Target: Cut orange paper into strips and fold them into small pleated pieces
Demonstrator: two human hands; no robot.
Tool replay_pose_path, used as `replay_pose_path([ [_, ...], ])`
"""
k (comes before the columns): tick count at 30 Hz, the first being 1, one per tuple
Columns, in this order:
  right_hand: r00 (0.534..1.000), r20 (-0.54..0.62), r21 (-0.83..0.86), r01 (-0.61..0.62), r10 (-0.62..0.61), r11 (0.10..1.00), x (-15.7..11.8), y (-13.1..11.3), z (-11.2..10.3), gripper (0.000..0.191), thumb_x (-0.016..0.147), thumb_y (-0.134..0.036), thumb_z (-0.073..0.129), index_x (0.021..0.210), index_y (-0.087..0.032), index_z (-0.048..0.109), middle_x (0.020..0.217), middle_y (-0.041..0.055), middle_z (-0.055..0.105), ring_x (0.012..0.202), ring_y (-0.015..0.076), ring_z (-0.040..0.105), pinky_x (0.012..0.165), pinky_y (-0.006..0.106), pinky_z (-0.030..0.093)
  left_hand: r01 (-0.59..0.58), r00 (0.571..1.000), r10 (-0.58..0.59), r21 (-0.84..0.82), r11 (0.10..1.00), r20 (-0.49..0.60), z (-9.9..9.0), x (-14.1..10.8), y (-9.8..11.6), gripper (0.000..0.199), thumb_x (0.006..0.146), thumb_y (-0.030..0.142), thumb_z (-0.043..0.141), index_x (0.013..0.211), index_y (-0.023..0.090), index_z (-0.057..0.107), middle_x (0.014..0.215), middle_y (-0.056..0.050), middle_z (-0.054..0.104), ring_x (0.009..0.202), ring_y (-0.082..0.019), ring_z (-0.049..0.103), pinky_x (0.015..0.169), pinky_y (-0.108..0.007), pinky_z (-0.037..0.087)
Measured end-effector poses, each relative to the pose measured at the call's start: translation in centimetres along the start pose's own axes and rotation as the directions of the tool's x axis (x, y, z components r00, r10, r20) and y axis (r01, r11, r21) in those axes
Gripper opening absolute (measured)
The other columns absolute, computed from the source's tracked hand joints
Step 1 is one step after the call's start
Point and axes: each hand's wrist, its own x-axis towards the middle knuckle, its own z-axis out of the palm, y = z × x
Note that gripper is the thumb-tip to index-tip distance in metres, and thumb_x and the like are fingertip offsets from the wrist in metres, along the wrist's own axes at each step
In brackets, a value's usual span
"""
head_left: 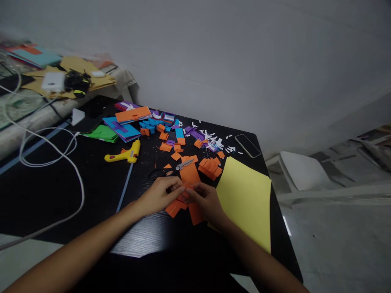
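Observation:
Both hands meet over orange paper near the table's front. The fingertips of my left hand (163,193) and my right hand (206,199) pinch a small orange paper piece (184,196), mostly hidden by the fingers. Beneath them lie larger orange paper strips (190,174). Just beyond my left hand are scissors (183,165) with dark handles, blades pointing right. A pile of folded orange paper pieces (210,167) sits past my right hand. Yellow sheets (244,195) lie to the right, partly under my right forearm.
A yellow glue gun (124,155) lies left of the scissors. Folded coloured papers (134,115) and white scraps (210,138) cover the back of the black table (152,240). A phone (247,145) rests at the back right corner. A white cable (77,175) loops across the left.

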Motion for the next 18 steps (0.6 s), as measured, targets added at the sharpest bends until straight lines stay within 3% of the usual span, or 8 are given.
replay_pose_path([
  [9, 0.998, 0.048, -0.043, 0.04, -0.038, 0.998, -0.16, -0.39, 0.02, 0.038, 0.072, -0.056, 0.086, 0.078, -0.02, 0.072, 0.071, 0.0028, 0.077, 0.069, 0.0233, 0.076, 0.071, 0.038, 0.063, -0.016, 1.0, 0.016, -0.032, 0.999, 0.019, -0.18, 0.0, 0.32, 0.03, 0.1, 0.035, 0.053, 0.085, 0.017, 0.071, 0.072, -0.001, 0.069, 0.063, -0.013, 0.06, 0.06, -0.024, 0.047],
  [18, 0.993, 0.113, -0.089, 0.031, -0.021, 0.996, -0.18, -0.28, -0.11, 0.032, 0.074, -0.049, 0.085, 0.078, -0.02, 0.071, 0.07, 0.0004, 0.074, 0.065, 0.0186, 0.07, 0.069, 0.032, 0.056, -0.122, 0.988, 0.11, 0.105, 0.987, 0.113, -0.56, 0.13, 0.28, 0.034, 0.105, 0.033, 0.045, 0.086, 0.018, 0.068, 0.079, -0.002, 0.067, 0.071, -0.014, 0.061, 0.069, -0.026, 0.047],
])
